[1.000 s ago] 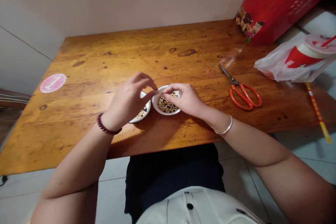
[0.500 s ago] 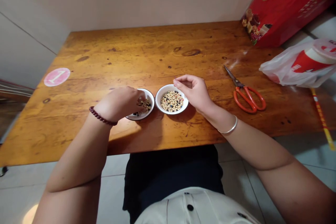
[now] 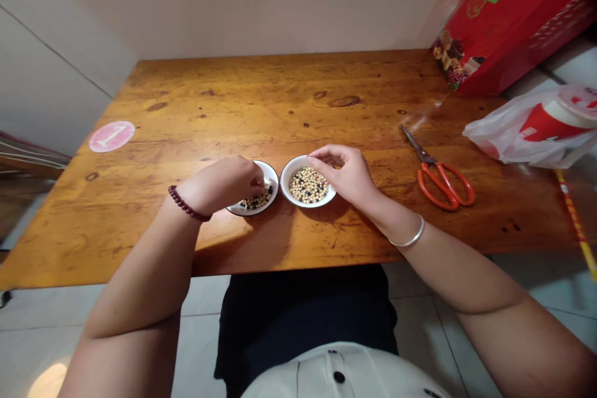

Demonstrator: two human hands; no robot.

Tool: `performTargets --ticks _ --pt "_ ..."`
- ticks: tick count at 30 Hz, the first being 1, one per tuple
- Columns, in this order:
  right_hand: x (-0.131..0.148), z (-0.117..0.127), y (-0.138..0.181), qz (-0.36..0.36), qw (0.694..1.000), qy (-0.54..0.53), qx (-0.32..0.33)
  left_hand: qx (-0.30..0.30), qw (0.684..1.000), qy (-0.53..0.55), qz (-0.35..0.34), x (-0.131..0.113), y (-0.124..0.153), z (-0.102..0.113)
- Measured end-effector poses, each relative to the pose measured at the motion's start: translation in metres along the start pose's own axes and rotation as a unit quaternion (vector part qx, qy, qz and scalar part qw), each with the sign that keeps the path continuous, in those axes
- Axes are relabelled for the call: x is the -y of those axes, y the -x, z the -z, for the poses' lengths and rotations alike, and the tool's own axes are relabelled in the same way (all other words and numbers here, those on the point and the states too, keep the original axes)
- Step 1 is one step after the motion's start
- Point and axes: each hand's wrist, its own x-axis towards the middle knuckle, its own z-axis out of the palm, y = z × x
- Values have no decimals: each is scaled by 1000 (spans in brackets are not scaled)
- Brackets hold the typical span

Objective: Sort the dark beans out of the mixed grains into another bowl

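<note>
My left hand [image 3: 221,183] reaches over the left white bowl [image 3: 273,177], its fingers bent down and drawn together near the beans [image 3: 259,200]. What its fingertips pinch, if anything, is too small to make out. Pale and dark beans lie in that bowl, partly hidden under the hand. Close beside it stands the right white bowl [image 3: 285,183], with a fuller layer of pale and dark beans [image 3: 308,185]. The thumb and fingers of my right hand [image 3: 347,174] close on this bowl's far right rim.
Scissors [image 3: 438,174] with orange handles lie right of the bowls on the wooden table [image 3: 242,106]. Farther right are a red and white cup [image 3: 545,121] in a plastic bag, a yellow and red stick [image 3: 576,224] and a large red box [image 3: 508,31]. A round sticker [image 3: 112,137] marks the left side.
My left hand has risen slightly, uncovering more beans in the left bowl. My right hand stays at the right bowl's rim. The whole view has shifted a little.
</note>
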Motion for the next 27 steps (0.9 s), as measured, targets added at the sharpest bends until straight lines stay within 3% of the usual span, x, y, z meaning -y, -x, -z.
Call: performTargets --ticks 8,10,12,15,17,21,27 --pt "4 0 3 8 999 36 9 1 999 39 -15 5 8 7" --pt "4 0 4 9 999 44 7 -22 999 40 -18 5 9 7" --pt "5 -1 4 12 999 49 3 -85 994 61 -25 3 9 8" --pt "7 -2 6 26 998 49 -5 -235 960 146 -44 -4 6 11" --pt "10 -2 8 45 998 39 -12 -297 926 226 -54 -12 2 12" --pt "16 -2 11 77 997 2 -12 -309 884 344 -72 -27 -6 10" --pt "21 -1 11 82 996 -31 14 -315 869 367 -104 -37 -9 2"
